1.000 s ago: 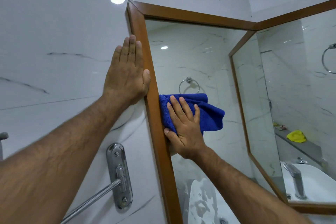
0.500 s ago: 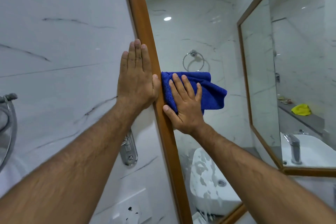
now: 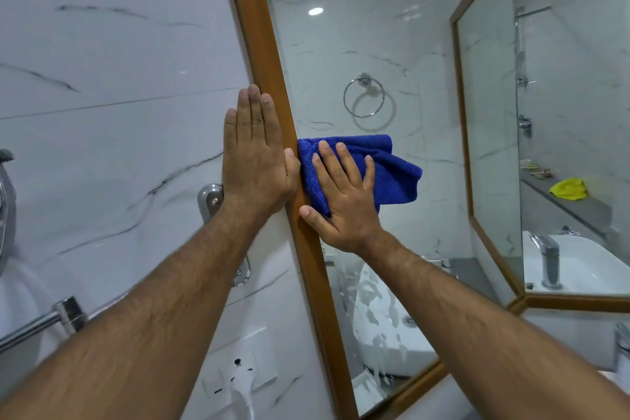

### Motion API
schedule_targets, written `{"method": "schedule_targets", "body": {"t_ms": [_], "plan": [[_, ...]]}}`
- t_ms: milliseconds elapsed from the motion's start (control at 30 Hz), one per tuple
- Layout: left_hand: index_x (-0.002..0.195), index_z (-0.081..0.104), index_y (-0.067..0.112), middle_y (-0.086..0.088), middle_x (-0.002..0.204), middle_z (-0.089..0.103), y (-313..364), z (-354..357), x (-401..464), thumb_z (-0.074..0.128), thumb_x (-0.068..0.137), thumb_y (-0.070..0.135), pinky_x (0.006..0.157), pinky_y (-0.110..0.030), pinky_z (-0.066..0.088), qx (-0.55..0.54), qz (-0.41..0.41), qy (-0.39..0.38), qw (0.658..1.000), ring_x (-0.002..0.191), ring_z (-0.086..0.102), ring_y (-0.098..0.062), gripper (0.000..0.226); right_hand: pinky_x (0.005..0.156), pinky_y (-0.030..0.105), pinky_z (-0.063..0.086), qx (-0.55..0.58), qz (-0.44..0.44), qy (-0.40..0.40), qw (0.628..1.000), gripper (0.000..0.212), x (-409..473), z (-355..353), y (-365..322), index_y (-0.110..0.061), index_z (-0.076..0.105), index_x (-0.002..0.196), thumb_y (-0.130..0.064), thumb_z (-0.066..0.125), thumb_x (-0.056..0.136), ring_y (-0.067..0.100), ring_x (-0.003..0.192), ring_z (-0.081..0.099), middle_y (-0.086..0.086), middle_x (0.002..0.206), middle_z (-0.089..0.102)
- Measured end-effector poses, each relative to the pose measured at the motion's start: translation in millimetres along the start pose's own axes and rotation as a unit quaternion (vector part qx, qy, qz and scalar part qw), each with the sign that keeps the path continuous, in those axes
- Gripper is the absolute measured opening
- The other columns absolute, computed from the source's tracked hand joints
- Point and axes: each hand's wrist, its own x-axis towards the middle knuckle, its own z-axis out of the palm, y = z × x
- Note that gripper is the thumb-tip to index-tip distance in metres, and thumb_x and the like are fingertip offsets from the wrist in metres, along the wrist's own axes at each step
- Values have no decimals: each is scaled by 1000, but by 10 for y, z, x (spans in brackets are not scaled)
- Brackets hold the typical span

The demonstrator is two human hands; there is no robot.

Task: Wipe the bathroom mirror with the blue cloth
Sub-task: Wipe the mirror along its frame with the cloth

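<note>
A wood-framed mirror (image 3: 368,44) fills the middle of the view, its left frame edge running down from the top. My right hand (image 3: 344,194) lies flat with spread fingers on a folded blue cloth (image 3: 392,174) and presses it against the glass beside the frame's left edge. My left hand (image 3: 255,160) rests flat on the white marble wall, fingers together, thumb touching the frame. White streaks and smears (image 3: 371,300) show on the lower glass below my right forearm.
A second wood-framed mirror (image 3: 562,112) meets the first at the right. A chrome towel rail (image 3: 41,320) and its bracket (image 3: 209,201) stick out of the left wall. A wall socket with a white plug (image 3: 238,372) sits below. A chrome tap (image 3: 550,259) and basin stand lower right.
The view has tilted down, so the mirror's top edge has left the frame. Both hands have slid down along the frame, with the cloth following down the glass.
</note>
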Motion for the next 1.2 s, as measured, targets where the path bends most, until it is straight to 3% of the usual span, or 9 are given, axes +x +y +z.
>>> {"method": "schedule_targets", "body": {"t_ms": [400,600,967,1200], "plan": [[155,0,-5,-27,164,-1,82,95,-280,29,88,33,125,-49,1,-5,12,-16,1000,153,-3,-38,82,114,72,7,-3,-1,-15,1000,76,-189,-1,-16,-19,17,157,-65,27,97,28,154,8,7,166,18],[154,0,-7,-30,162,-1,93,89,-394,28,89,34,125,-52,3,8,28,-37,999,152,-3,-41,82,117,69,6,-4,-2,-36,999,64,-297,11,3,-19,19,157,-52,24,102,27,154,8,5,165,21],[154,-2,-7,-30,162,-3,142,170,-532,31,89,34,125,-52,-1,22,23,-52,998,152,-4,-41,83,118,68,5,-4,-5,-40,999,61,-567,111,32,-22,14,158,-44,31,103,27,154,7,2,166,16],[153,1,-7,-32,161,1,192,259,-687,34,89,34,124,-53,2,16,26,-41,999,152,0,-43,83,117,70,6,19,1,-49,999,61,-755,90,-16,-18,21,156,-39,34,100,29,154,9,6,165,21]]}}
